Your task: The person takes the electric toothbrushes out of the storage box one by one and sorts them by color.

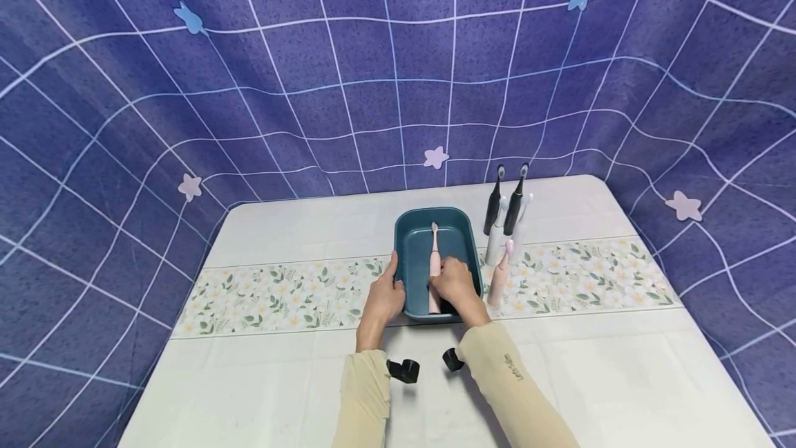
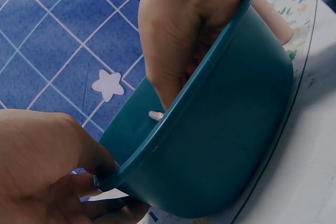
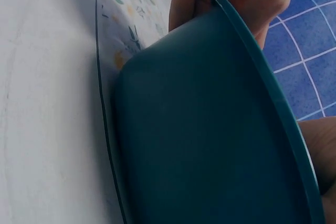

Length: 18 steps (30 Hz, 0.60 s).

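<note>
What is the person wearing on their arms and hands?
Both arms wear long beige sleeves. The right sleeve has small dark lettering. A little black camera sits at each wrist. The left hand and right hand are bare, no gloves.

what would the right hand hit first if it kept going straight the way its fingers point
Probably the pink toothbrush lying in the teal tub. The right hand reaches into the tub with its fingers at the handle, maybe already touching it. Beyond that comes the tub's far wall; depth is unclear.
</note>
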Each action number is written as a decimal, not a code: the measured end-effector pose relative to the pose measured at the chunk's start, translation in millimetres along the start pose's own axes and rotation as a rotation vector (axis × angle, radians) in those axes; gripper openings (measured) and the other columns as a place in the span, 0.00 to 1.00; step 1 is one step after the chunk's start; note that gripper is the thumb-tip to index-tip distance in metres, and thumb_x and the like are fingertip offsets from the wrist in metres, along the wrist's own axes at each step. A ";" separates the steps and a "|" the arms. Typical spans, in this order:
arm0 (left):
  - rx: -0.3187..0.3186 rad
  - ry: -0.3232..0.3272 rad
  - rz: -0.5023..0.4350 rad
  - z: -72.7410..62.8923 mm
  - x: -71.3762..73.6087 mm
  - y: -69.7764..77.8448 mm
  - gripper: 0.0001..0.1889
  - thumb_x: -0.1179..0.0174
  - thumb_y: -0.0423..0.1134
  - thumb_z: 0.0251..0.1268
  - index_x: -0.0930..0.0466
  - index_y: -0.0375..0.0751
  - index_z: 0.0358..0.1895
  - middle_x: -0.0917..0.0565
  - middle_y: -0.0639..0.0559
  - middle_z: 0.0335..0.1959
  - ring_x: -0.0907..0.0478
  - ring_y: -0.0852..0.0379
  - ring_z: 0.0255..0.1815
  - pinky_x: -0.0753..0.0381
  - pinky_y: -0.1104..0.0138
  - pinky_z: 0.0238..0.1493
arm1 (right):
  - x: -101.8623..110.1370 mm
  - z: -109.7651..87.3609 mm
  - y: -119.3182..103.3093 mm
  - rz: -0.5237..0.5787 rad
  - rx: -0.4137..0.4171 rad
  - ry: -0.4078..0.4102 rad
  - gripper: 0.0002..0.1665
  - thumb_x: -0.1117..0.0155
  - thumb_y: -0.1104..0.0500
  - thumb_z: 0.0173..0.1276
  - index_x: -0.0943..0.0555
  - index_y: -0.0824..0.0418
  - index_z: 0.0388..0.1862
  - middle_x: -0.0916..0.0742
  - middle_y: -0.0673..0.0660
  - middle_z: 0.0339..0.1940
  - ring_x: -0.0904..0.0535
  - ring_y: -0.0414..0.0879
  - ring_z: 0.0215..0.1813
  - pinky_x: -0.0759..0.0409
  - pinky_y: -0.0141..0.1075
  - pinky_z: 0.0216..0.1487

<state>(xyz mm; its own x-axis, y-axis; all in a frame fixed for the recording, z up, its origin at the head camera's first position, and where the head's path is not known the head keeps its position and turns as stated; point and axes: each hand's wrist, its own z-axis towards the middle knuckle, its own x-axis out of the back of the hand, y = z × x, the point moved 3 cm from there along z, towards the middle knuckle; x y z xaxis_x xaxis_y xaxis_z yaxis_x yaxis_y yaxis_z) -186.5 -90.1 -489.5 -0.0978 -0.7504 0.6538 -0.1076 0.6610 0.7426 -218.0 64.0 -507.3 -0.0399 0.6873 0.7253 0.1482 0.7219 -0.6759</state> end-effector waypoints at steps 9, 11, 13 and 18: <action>0.009 -0.001 0.019 0.5 0.7 0.2 0.32 0.56 0.33 0.72 0.50 0.54 0.77 0.32 0.41 0.70 0.21 0.47 0.48 0.27 0.56 0.45 | -3.3 0.5 -4.0 -0.013 -0.010 0.004 0.10 0.29 0.57 0.55 0.17 0.62 0.29 0.13 0.59 0.33 0.18 0.57 0.41 0.24 0.50 0.48; 0.011 -0.002 0.016 0.5 0.8 0.1 0.32 0.56 0.33 0.72 0.50 0.54 0.77 0.33 0.41 0.70 0.21 0.47 0.47 0.27 0.56 0.45 | -3.7 1.1 -2.7 -0.003 -0.016 0.000 0.09 0.30 0.57 0.55 0.17 0.62 0.31 0.13 0.59 0.36 0.18 0.57 0.43 0.24 0.50 0.49; 0.012 -0.001 0.011 0.5 0.7 0.0 0.32 0.56 0.33 0.72 0.50 0.53 0.77 0.33 0.42 0.70 0.21 0.47 0.47 0.27 0.56 0.45 | -3.6 1.2 -1.3 0.017 -0.025 -0.007 0.11 0.31 0.57 0.56 0.16 0.62 0.35 0.13 0.59 0.39 0.18 0.57 0.45 0.24 0.49 0.50; 0.013 0.000 -0.001 0.3 0.1 -1.2 0.32 0.56 0.33 0.72 0.51 0.53 0.77 0.33 0.42 0.70 0.23 0.46 0.55 0.28 0.54 0.49 | -1.4 -0.3 0.7 0.110 -0.033 -0.026 0.15 0.33 0.59 0.57 0.16 0.64 0.42 0.13 0.60 0.43 0.19 0.55 0.46 0.22 0.47 0.49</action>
<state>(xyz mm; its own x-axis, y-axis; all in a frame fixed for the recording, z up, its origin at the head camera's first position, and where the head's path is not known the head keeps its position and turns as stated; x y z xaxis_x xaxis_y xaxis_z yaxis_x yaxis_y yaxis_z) -186.7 -91.0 -490.3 -0.0977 -0.7508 0.6532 -0.1202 0.6605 0.7411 -217.5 63.5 -508.7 -0.0469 0.7646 0.6429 0.1858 0.6390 -0.7464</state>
